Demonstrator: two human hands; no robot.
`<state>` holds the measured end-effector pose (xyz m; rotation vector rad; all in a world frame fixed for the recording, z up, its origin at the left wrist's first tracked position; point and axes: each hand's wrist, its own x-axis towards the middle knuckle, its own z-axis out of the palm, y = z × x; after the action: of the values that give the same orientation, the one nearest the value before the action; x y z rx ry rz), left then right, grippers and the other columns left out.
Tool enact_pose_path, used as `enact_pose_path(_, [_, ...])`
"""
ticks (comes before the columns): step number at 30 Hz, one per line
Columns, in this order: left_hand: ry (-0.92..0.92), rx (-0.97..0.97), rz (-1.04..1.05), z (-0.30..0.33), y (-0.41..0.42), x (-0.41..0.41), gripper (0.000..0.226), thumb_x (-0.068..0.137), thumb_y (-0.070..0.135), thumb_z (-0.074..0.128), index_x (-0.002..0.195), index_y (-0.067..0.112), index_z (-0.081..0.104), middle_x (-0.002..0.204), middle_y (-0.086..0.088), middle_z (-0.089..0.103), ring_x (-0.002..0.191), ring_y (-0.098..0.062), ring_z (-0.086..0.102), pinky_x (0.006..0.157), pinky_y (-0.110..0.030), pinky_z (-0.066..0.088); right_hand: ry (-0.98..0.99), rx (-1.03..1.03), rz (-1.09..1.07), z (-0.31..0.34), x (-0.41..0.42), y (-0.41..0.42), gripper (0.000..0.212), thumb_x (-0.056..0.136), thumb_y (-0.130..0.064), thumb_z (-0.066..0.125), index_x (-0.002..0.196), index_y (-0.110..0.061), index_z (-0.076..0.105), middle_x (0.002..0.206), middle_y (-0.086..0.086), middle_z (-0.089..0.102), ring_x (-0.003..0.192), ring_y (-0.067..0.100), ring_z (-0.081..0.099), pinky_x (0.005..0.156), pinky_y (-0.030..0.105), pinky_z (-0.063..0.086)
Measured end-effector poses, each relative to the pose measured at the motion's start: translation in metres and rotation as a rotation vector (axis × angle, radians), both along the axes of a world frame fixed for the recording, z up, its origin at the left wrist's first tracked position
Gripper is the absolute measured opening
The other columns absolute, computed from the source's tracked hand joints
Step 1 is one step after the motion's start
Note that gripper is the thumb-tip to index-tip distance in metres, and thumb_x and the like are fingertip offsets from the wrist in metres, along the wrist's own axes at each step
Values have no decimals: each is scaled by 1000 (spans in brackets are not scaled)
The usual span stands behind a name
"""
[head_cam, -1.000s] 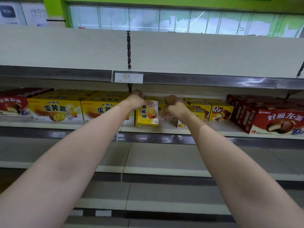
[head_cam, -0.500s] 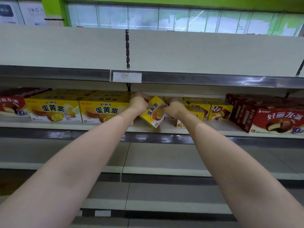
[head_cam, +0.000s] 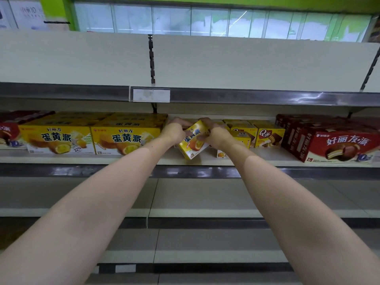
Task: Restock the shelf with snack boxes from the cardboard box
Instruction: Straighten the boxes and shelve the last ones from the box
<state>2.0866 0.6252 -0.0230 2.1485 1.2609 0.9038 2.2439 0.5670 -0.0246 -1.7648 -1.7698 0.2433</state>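
A small yellow snack box [head_cam: 192, 140] is tilted on one corner above the stocked shelf [head_cam: 176, 159]. My left hand [head_cam: 174, 130] grips its upper left side and my right hand [head_cam: 216, 134] grips its right side. Behind my right hand stand more small yellow boxes [head_cam: 242, 131], partly hidden. The cardboard box is out of view.
Two large yellow boxes [head_cam: 125, 138] fill the shelf's left part, with a red box [head_cam: 8, 133] at the far left. Small Q-label boxes [head_cam: 269, 135] and big red boxes [head_cam: 337, 145] stand at the right. The shelf above [head_cam: 246, 64] and shelves below [head_cam: 205, 194] are bare.
The small yellow box stood upright a second ago; both hands have taken hold of it and tipped it over to the right, with its base swung slightly out toward the shelf front.
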Motion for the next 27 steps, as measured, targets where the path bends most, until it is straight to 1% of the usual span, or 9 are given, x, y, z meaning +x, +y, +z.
enact_pose_path(2, [38,-7,-30,2,-2,-8,49,83,12,77,130,9,64,128,-6,65,117,-21,62,89,-26,47,-28,-8,7,3,-1,-2,72,92,-21,69,151,-36,31,128,0,56,113,22,57,95,36,51])
enact_pose_path(5, [53,-74,-13,-3,0,-20,71,72,16,87,135,7,57,133,-8,60,121,-23,58,90,-27,46,-90,30,5,4,-1,-2,66,87,-23,73,143,-36,40,125,6,61,110,27,60,91,38,53])
enact_pose_path(8, [96,-19,3,-4,0,-18,67,72,17,87,133,8,60,135,-10,60,122,-23,57,98,-28,46,-123,34,-36,10,-4,-2,52,84,-24,76,127,-27,47,111,8,62,93,27,61,79,35,54])
enact_pose_path(11, [215,85,69,-4,-4,-14,60,78,16,82,134,17,60,142,-7,54,133,-24,45,105,-28,36,-215,8,-124,11,-9,0,36,89,-24,71,115,-17,48,105,13,59,84,28,54,70,35,48])
enact_pose_path(14, [313,109,115,-11,-2,-17,59,81,21,79,135,27,57,150,-8,41,141,-25,33,110,-32,31,-271,-40,-108,1,-12,4,42,91,-24,69,129,-20,51,116,14,60,96,31,57,76,34,47])
enact_pose_path(16, [347,114,130,-13,-4,-19,60,84,21,76,139,29,54,149,-11,38,138,-29,38,109,-34,33,-273,-62,-85,-6,-15,5,50,92,-24,66,139,-25,48,123,15,58,104,33,60,85,38,53])
enact_pose_path(21, [384,187,156,-23,-6,-13,58,91,11,66,143,29,48,140,-14,45,126,-33,49,103,-41,42,-401,-52,-94,-15,-22,8,44,95,-21,62,137,-19,48,122,18,55,108,37,57,85,38,47])
enact_pose_path(24, [394,219,144,-27,-4,-8,53,93,13,65,142,26,50,135,-15,53,121,-34,54,99,-40,47,-475,-27,-144,-18,-22,8,51,94,-6,57,142,-18,42,118,19,56,108,38,57,81,40,47])
enact_pose_path(27, [408,225,147,-27,-2,-3,51,93,17,65,141,28,51,131,-12,59,116,-31,58,95,-40,51,-488,-77,-188,-16,-23,11,59,94,-5,57,147,-19,34,122,19,54,113,36,54,86,42,49])
